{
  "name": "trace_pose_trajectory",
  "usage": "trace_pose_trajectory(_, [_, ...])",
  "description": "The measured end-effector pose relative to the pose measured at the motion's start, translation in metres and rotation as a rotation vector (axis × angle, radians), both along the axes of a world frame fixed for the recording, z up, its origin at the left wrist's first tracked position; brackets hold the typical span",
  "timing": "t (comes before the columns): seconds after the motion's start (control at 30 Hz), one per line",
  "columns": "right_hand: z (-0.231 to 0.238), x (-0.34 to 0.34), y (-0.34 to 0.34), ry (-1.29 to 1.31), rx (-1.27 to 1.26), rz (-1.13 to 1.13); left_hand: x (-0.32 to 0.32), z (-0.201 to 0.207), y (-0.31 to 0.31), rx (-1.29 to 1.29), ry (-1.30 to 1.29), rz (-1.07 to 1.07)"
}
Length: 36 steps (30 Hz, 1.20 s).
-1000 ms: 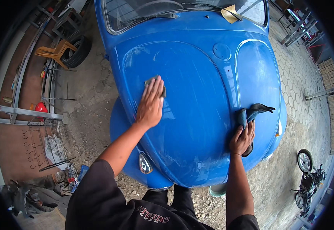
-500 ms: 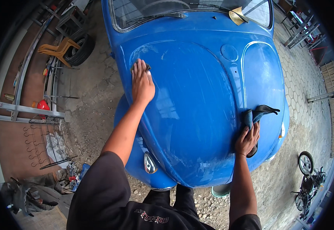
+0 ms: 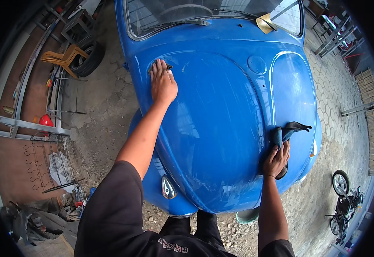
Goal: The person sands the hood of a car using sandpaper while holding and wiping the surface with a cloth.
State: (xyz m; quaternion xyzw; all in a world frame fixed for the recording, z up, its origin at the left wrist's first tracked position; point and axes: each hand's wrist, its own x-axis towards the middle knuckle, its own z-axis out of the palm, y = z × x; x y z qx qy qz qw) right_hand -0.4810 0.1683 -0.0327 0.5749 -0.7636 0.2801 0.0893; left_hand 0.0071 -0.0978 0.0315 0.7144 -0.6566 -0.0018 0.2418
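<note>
The blue bonnet [image 3: 212,128] of a rounded car fills the middle of the view, with pale streaks and smears on its paint. Near its far left corner my left hand [image 3: 164,85] presses down, fingers together, over a small dark pad [image 3: 169,67] mostly hidden beneath them. My right hand [image 3: 276,160] rests at the bonnet's right edge, beside the fender, and its fingers hold a dark blue-black cloth [image 3: 296,127]. One end of the cloth sticks out to the right, and another part hangs below the palm.
Beyond the bonnet is the windscreen [image 3: 165,15], where a tan sheet [image 3: 265,23] sits by the wiper. On the left are a tyre [image 3: 90,60], a stacked orange chair [image 3: 67,58] and a wire rack [image 3: 45,167]. A motorcycle [image 3: 344,205] stands at the right.
My left hand has slid the pad a little farther toward the windscreen and slightly right. My right hand keeps its place on the cloth. The view has shifted slightly.
</note>
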Motion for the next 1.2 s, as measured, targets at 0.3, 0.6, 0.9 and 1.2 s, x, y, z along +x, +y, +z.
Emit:
trace_pose_trajectory(0.3, [0.015, 0.004, 0.004, -0.030, 0.018, 0.009, -0.018, -0.018, 0.078, -0.025, -0.044, -0.335])
trace_pose_trajectory(0.6, [0.018, 0.000, 0.006, -0.057, -0.018, 0.018, -0.177, 0.003, 0.211, 0.118, -0.012, -0.974])
trace_pose_trajectory(0.9, [0.032, 0.027, -0.010, -0.167, -0.076, 0.073, -0.123, 0.004, 0.060, -0.136, -0.234, -0.379])
trace_pose_trajectory(1.2, [0.015, -0.057, 0.057, -0.196, -0.003, 0.359, -0.228, -0.016, 0.305, 0.331, -0.120, -1.032])
